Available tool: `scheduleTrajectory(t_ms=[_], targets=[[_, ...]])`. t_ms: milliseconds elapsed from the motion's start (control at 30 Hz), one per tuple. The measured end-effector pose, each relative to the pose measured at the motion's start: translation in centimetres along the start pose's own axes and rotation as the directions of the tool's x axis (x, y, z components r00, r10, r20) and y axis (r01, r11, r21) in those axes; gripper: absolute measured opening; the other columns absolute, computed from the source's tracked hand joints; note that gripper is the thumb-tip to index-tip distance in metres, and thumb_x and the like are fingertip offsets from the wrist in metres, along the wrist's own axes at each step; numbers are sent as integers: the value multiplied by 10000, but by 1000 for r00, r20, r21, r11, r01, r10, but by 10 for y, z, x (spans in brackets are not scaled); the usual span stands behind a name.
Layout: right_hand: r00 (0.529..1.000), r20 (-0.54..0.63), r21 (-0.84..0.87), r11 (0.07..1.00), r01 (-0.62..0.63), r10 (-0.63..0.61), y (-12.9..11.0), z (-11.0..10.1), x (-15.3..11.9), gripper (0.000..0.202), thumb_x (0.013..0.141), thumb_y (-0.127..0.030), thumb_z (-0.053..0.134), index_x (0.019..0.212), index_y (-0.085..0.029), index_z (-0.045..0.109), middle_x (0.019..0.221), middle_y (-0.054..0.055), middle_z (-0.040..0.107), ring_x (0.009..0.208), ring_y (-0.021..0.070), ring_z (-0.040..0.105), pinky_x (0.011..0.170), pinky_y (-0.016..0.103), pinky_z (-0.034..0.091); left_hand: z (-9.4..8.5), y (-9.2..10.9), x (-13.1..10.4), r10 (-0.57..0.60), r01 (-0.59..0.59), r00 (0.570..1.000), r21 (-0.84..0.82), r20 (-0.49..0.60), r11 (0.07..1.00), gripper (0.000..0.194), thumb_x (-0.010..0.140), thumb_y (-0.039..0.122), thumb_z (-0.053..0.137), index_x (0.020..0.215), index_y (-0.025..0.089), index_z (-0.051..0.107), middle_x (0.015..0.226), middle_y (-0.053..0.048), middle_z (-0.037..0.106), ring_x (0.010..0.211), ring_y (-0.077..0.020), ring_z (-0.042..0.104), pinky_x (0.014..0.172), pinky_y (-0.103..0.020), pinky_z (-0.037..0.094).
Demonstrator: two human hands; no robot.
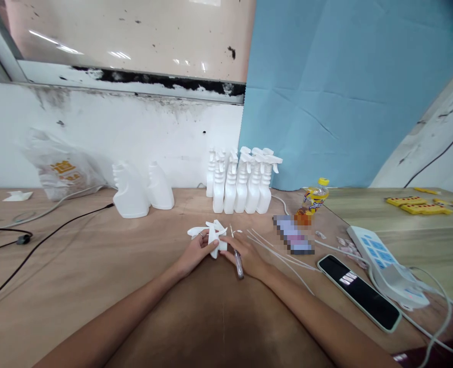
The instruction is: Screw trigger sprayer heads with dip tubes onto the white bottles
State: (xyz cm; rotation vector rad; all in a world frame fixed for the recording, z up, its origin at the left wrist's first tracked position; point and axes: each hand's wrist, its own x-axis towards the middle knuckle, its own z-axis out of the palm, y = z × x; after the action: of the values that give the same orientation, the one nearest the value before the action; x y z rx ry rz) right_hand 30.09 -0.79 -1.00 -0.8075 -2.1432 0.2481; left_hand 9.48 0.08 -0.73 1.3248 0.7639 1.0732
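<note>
Near the middle of the table, my left hand is closed on a white spray nozzle head. Other white nozzle pieces lie just behind and beside its fingers. My right hand is closed round a small screwdriver with a clear handle, which points down toward me; its thin shaft runs up past the fingers. The right fingertips are close to the right side of the white nozzle parts. Thin white tubes lie on the table to the right of my right hand.
Several white spray bottles stand at the back; two bottles without heads are left of them. At right are a drink bottle, a phone, a power strip and cables. A plastic bag sits back left.
</note>
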Motion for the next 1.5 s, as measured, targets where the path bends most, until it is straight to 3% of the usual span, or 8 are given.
scheduleTrajectory(t_ms=[100, 233, 400, 833, 933, 1100, 1267, 1500], targets=[[1000, 16, 75, 997, 1, -2, -11, -4, -1, 375, 967, -378, 581, 1329, -280, 587, 1041, 93, 681, 933, 274, 603, 897, 431, 438, 0, 1, -2, -31, 30, 1000, -109, -5, 994, 436, 766, 415, 800, 1109, 192, 647, 967, -71, 708, 822, -209, 659, 752, -304, 480], [971, -117, 277, 946, -169, 208, -20, -8, -3, 321, 1036, -372, 423, 1263, -277, 629, 1067, 73, 667, 1013, 254, 607, 916, 393, 445, -4, 4, -3, -33, 38, 999, -245, 24, 969, 375, 874, 443, 667, 1115, 162, 608, 904, -67, 685, 718, -185, 648, 713, -312, 487], [931, -146, 490, 842, -225, 333, -20, -1, -5, 191, 973, -377, 553, 1096, -250, 625, 943, 45, 665, 888, 217, 636, 809, 334, 492, -8, 3, -4, -30, 43, 998, -317, 46, 947, 377, 897, 431, 604, 1167, 172, 560, 846, -43, 660, 662, -203, 656, 640, -319, 482], [994, 61, 111, 990, 87, -94, -17, -8, -1, 110, 882, -150, 542, 838, -245, 576, 884, 50, 684, 790, 216, 612, 819, 401, 433, -2, -6, -3, -42, 38, 999, -207, -14, 978, 331, 850, 414, 661, 1038, 196, 498, 687, 22, 645, 469, -133, 551, 508, -259, 397], [994, 100, 192, 981, 34, -54, -17, -6, -2, 117, 909, -183, 531, 811, -232, 572, 867, 49, 678, 764, 203, 606, 773, 381, 445, -1, -6, -4, -48, 40, 998, -176, -42, 984, 345, 830, 406, 679, 1050, 205, 505, 624, 53, 615, 429, -111, 505, 470, -236, 347], [970, 135, 688, 685, -240, 204, -18, 1, -5, 155, 946, -312, 597, 833, -217, 551, 879, 39, 679, 770, 175, 655, 711, 315, 494, -3, 3, -8, -106, 104, 994, -169, -2, 980, 259, 804, 370, 636, 958, 186, 539, 539, 59, 554, 329, -74, 362, 390, -235, 174], [956, 175, 879, 401, -259, 234, -21, 3, 0, 214, 923, -341, 662, 834, -212, 518, 901, 51, 713, 777, 188, 683, 734, 333, 489, -3, 8, -13, -166, 174, 985, -209, 57, 962, 252, 807, 424, 553, 800, 177, 500, 529, 43, 513, 334, -67, 330, 392, -243, 201], [963, 120, 776, 582, -242, 240, -25, -4, 0, 213, 924, -354, 647, 823, -213, 524, 861, 35, 664, 761, 175, 638, 720, 320, 481, 1, 7, -13, -167, 173, 985, -204, 47, 963, 259, 841, 433, 526, 798, 183, 476, 530, 41, 508, 357, -75, 360, 420, -249, 229]])
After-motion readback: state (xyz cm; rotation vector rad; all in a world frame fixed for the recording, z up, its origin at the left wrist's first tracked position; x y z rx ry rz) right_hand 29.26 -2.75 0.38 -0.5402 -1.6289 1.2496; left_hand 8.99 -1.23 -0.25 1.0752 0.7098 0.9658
